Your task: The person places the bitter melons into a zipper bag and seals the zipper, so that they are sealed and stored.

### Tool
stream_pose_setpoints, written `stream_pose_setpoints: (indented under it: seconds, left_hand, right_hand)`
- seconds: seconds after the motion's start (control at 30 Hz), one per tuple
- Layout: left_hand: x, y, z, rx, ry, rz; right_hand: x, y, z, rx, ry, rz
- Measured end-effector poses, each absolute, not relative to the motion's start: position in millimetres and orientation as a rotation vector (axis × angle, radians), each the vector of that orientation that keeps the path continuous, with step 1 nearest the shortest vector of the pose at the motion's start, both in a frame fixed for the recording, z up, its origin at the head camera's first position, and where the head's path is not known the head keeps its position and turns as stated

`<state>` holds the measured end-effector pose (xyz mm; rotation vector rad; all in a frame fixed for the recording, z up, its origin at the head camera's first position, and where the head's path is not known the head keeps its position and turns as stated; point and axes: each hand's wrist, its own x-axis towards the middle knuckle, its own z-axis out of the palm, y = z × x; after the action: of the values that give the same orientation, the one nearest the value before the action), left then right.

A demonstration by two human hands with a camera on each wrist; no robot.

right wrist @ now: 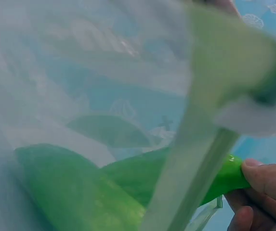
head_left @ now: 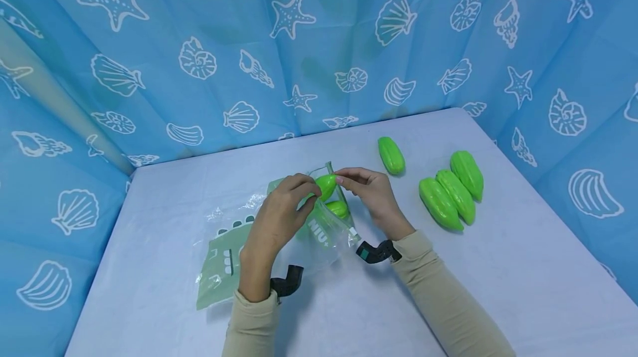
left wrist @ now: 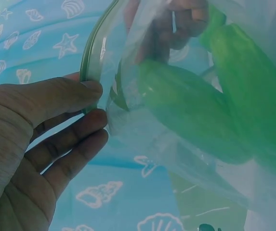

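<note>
A clear zip bag (head_left: 326,232) with green print lies in the middle of the table, its mouth spread. My left hand (head_left: 285,210) pinches the bag's rim (left wrist: 90,62) between thumb and fingers. With thumb and fingertips my right hand (head_left: 371,195) holds the end of a glossy green star fruit (head_left: 326,185); most of it is inside the mouth in the right wrist view. Another star fruit (head_left: 339,209) lies in the bag beside it. Seen through the film in the left wrist view, both fruits (left wrist: 190,110) look hazy.
Another printed bag (head_left: 224,263) lies flat on the left. One green star fruit (head_left: 391,155) rests behind my right hand, and three more (head_left: 453,190) sit side by side at the right. A blue shell-patterned curtain (head_left: 319,41) surrounds the table's far side.
</note>
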<state>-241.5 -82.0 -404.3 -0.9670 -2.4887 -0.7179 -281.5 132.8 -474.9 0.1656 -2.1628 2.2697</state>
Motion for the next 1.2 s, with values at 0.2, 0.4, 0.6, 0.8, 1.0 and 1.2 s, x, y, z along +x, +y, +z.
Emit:
stream_pose_setpoints:
  seconds: [0.2, 0.4, 0.6, 0.8, 1.0, 1.2]
  left_hand:
    - [-242.0, -82.0, -405.9, -0.981, -2.471, -0.722]
    - [-242.3, -82.3, -407.7, -0.987, -2.462, -0.720]
    - [-243.0, -83.2, -408.1, -0.994, -2.450, -0.715]
    - [-243.4, -83.5, -408.4, -1.000, -2.442, -0.737]
    - [-242.3, -83.9, -406.6, -0.987, -2.441, -0.746]
    - [-241.7, -83.4, -405.5, -0.983, -2.458, -0.743]
  right_hand:
    - [-279.2, 128.9, -477.5, 0.224, -2.235, 2.238]
    - [-277.5, 123.0, -481.1, 0.301, -2.365, 2.056]
    - [-275.3, 124.5, -476.3, 0.333, -2.480, 1.765]
    - [-273.9, 139.4, -461.3, 0.344, -2.504, 1.520]
    - [-273.5, 163.8, -441.2, 0.291, -2.403, 1.364]
    - [-275.7, 187.0, -432.4, 0.213, -2.282, 1.241]
